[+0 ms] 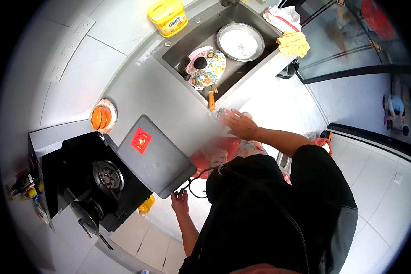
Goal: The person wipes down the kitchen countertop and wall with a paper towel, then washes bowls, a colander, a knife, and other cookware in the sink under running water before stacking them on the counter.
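A flat grey cutting board [162, 157] with a red label [141, 140] lies across the counter, one side against the stove. Its near corner sticks out past the counter's front edge, where my left hand [180, 202] has its fingers closed on it. My right hand [239, 124] is at the counter's front edge below the sink, fingers stretched out. Beside its fingertips is a pale, shiny patch [213, 115], too blurred to name. A black cable [197, 172] loops between my left hand and my dark clothing.
The sink [176, 73] holds a metal basin [240, 42] of whitish content, a patterned lid [211, 68] and an orange-handled tool [211, 100]. A yellow tub [167, 17] stands behind. Orange bowls [101, 118] sit near the black stove [80, 169], which bears a pan [85, 214]. Cloths [293, 44] hang right.
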Motion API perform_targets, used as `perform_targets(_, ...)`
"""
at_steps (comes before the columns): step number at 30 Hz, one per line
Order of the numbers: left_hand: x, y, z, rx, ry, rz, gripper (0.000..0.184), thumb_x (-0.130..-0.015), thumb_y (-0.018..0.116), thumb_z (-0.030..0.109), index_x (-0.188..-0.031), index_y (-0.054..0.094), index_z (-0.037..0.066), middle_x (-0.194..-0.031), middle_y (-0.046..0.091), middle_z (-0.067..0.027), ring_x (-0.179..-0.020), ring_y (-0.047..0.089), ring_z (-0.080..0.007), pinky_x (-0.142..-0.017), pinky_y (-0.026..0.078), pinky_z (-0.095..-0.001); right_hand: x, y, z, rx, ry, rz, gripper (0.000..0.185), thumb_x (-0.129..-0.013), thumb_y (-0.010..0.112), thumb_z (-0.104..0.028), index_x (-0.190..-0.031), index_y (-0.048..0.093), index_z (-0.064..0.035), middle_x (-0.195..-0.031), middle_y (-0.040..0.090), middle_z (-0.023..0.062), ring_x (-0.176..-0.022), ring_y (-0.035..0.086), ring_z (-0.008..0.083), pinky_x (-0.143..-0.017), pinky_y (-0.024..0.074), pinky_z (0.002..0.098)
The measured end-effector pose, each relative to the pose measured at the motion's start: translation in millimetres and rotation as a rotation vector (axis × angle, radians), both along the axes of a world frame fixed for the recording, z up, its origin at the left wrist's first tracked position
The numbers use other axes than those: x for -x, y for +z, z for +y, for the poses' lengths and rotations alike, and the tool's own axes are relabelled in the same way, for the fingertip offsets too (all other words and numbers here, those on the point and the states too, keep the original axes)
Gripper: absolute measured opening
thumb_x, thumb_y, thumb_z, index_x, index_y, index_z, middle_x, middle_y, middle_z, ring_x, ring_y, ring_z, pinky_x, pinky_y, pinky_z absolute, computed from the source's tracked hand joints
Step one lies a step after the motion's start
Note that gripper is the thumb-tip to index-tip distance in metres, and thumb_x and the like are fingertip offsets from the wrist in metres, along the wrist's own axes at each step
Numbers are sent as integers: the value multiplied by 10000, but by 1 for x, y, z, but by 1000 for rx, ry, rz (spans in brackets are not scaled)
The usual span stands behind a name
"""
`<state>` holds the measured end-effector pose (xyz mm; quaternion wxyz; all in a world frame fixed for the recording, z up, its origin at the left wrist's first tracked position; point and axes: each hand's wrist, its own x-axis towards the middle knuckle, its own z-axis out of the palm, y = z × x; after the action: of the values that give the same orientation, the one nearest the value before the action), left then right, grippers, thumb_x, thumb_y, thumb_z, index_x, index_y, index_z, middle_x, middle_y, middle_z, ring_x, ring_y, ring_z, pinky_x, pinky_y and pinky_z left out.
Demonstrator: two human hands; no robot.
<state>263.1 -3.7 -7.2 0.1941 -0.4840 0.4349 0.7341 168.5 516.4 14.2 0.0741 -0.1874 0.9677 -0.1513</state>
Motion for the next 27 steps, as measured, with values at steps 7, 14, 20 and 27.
perform_targets(7, -45, 23, 56, 210, 155, -70, 718, -1019, 470, 497, -1483, 238, 0, -1269, 586, -221, -1086, 626, -335, -910, 542, -410, -8, -5, 148, 41, -291, 105, 762, -854, 712, -305, -1471, 371, -17, -1512, 410, 153, -1449, 313, 344, -1189, 230, 490)
perform_targets(14, -119, 21, 148, 305, 428, -166, 611, -1022, 485, 443, -1394, 310, -8, -1078, 650, -222, -832, 675, -323, -718, 592, -397, 18, -32, 315, -96, -557, 327, 728, -898, 667, -355, -1456, 389, 20, -1526, 395, 194, -1406, 360, 390, -1153, 263, 526)
perform_targets(20, -124, 24, 212, 349, 415, -45, 533, -1028, 473, 400, -1329, 396, -32, -1055, 648, -184, -840, 666, -276, -720, 586, -356, 3, -26, 223, 244, -237, 263, 718, -820, 707, -247, -1422, 426, 28, -1469, 445, 191, -1407, 357, 393, -1146, 272, 537)
perform_targets(27, -56, 27, 230, 317, 273, 18, 665, -1013, 505, 431, -1441, 302, -36, -1291, 564, -246, -1043, 639, -337, -851, 566, -411, 29, -16, 230, 226, 5, 191, 653, -841, 687, -227, -1411, 448, -16, -1452, 468, 150, -1401, 371, 365, -1144, 266, 541)
